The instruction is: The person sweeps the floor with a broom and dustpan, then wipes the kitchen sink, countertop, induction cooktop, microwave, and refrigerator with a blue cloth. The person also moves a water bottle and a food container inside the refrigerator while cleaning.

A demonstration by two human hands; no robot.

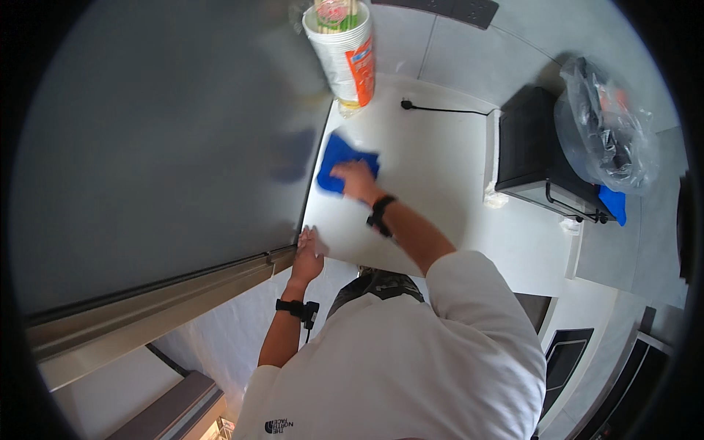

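Under my right hand (pixel 356 179) a blue cloth (pixel 334 162) lies bunched on the white countertop (pixel 429 181), near its left edge. The fingers are curled onto the cloth, slightly blurred. My left hand (pixel 309 256) rests on the front left corner of the countertop, beside the dark glossy panel (pixel 181 143), with nothing seen in it. Beyond the cloth stands a stack of white cups (pixel 338 60) in plastic wrap, with a bundle of wooden sticks (pixel 333 16) on top. Each wrist wears a black strap with a small device.
A black plug with its cord (pixel 434 108) lies at the back of the countertop. On the right is a black countertop oven (pixel 528 148), with a clear plastic bag (pixel 610 132) on it and another blue cloth (pixel 613 203) hanging at its edge. A grey tiled wall (pixel 462 60) runs behind.
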